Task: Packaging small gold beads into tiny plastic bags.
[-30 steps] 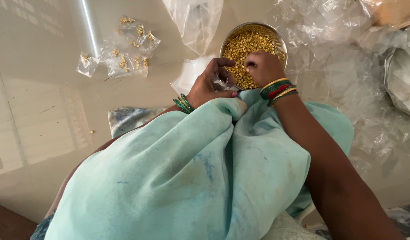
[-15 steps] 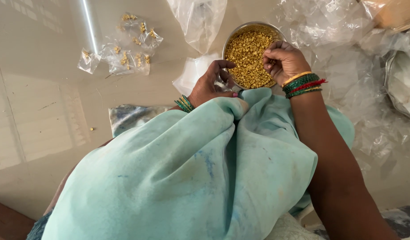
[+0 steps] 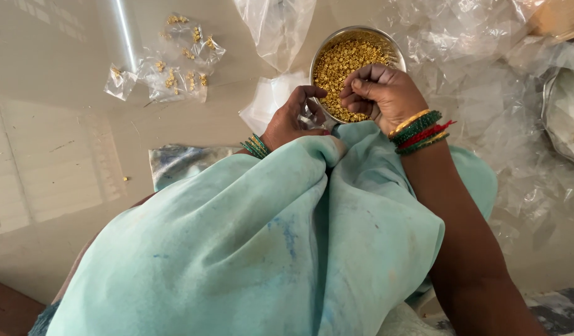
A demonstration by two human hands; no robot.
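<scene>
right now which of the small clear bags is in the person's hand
The small clear bag pinched in the left hand, beside the steel bowl. The filled bags lie apart on the floor at upper left, untouched.

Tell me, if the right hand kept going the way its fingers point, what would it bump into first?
Probably the small golden pieces in the round metal bowl. The right hand hangs over them with fingers curled down and leftward; how far above is hard to judge.
</scene>
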